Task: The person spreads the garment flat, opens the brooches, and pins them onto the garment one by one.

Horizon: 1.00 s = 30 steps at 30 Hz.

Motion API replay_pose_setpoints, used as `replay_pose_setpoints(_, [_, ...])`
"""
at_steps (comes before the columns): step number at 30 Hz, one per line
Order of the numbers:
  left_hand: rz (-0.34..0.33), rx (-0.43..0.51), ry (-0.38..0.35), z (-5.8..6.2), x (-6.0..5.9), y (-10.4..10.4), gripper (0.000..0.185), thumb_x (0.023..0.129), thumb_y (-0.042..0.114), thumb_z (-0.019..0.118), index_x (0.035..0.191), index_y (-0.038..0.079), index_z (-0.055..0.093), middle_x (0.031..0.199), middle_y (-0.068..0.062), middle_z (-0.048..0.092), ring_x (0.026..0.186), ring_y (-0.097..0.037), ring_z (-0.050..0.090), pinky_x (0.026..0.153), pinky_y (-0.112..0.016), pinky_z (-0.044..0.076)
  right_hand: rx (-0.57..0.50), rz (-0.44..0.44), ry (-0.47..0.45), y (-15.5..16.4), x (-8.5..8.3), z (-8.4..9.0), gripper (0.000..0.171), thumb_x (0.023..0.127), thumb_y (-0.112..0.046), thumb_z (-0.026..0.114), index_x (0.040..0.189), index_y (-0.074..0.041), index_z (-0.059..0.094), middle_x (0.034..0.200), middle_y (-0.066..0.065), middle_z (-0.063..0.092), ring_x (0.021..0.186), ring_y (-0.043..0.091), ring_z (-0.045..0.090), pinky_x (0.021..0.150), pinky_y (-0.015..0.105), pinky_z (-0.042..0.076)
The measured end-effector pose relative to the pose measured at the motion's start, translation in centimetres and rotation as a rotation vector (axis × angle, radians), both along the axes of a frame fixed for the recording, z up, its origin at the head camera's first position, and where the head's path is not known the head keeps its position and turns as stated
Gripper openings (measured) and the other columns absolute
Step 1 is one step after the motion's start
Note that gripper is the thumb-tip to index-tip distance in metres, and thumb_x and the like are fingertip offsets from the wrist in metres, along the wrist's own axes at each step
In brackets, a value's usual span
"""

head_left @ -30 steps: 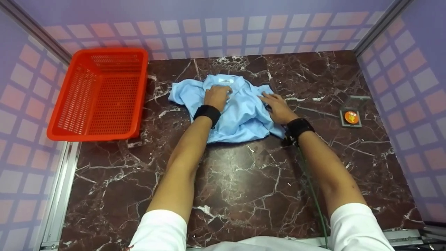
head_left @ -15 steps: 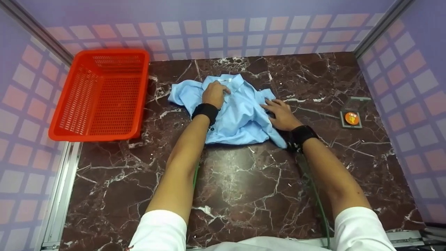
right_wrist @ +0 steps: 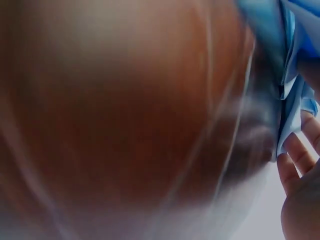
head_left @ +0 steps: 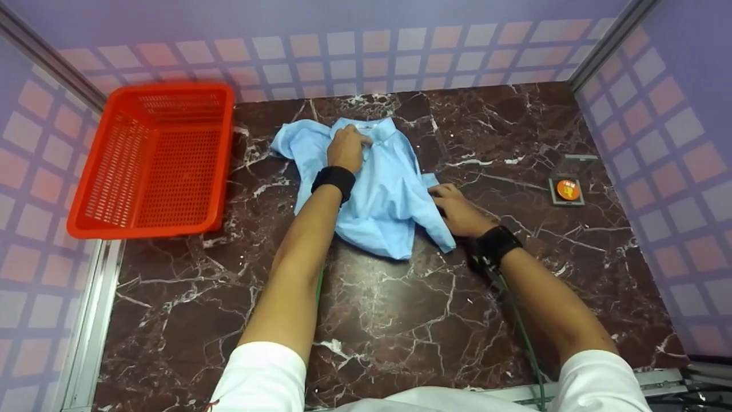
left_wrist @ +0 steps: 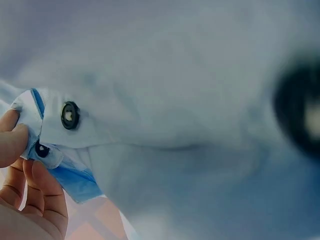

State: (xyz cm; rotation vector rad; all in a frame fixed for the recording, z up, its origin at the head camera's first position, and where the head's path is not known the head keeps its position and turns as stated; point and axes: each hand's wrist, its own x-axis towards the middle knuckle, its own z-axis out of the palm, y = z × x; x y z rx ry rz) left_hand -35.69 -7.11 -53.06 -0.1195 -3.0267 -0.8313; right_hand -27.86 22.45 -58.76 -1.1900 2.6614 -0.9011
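Observation:
A light blue button-up shirt (head_left: 394,177) lies rumpled on the dark marbled table, its collar toward the back wall. My left hand (head_left: 345,150) is at the front just below the collar. In the left wrist view, the thumb and fingers of that hand (left_wrist: 32,195) pinch the shirt's edge near a dark button (left_wrist: 70,115). On the shirt's right side, my right hand (head_left: 462,214) holds cloth by the sleeve. The right wrist view has its fingers (right_wrist: 300,154) under a fold of blue fabric, with the thumb on the other side.
A red perforated plastic basket (head_left: 218,171) stands at the left. On the right of the table lies a small case (head_left: 567,203) with a raised clear lid and a round orange item (head_left: 568,190) inside. Patterned walls enclose the back and sides. A green cable (head_left: 523,332) runs beneath the right arm.
My right hand has moved toward the front edge, drawing the shirt's right side and sleeve with it. The lower hem has shifted forward. My left hand has slid slightly up toward the collar.

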Motion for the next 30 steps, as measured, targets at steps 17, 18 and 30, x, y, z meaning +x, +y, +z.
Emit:
replay_pose_setpoints(17, [0.107, -0.016, -0.082, 0.1, 0.1, -0.2, 0.037, 0.103, 0.003, 0.049, 0.132, 0.017, 0.069, 0.127, -0.012, 0.056, 0.117, -0.029, 0.053, 0.097, -0.041, 0.048, -0.047, 0.208, -0.259, -2.5, 3.9, 1.4, 0.03, 0.094, -0.019, 0.067, 0.116, 0.002, 0.064, 0.119, 0.017, 0.064, 0.113, 0.035, 0.056, 0.105, 0.05, 0.039])
replay_pose_setpoints(18, [0.094, -0.025, -0.09, 0.0, 0.1, -0.1, 0.038, 0.104, 0.003, 0.049, 0.134, 0.017, 0.067, 0.128, -0.012, 0.055, 0.118, -0.029, 0.052, 0.097, -0.041, 0.047, -0.054, 0.196, -0.29, -2.5, 4.0, 1.6, 0.031, 0.093, -0.018, 0.069, 0.116, 0.003, 0.064, 0.117, 0.017, 0.065, 0.112, 0.034, 0.058, 0.104, 0.049, 0.041])
replay_pose_setpoints(30, [-0.043, 0.003, -0.136, -0.2, 0.1, -1.6, 0.049, 0.099, -0.008, 0.047, 0.147, 0.006, 0.051, 0.146, -0.016, 0.048, 0.136, -0.032, 0.044, 0.111, -0.038, 0.038, -0.177, -0.088, -0.211, -0.5, 2.7, 1.7, 0.02, 0.092, -0.002, 0.055, 0.105, 0.006, 0.068, 0.101, 0.017, 0.07, 0.095, 0.028, 0.066, 0.089, 0.046, 0.052])
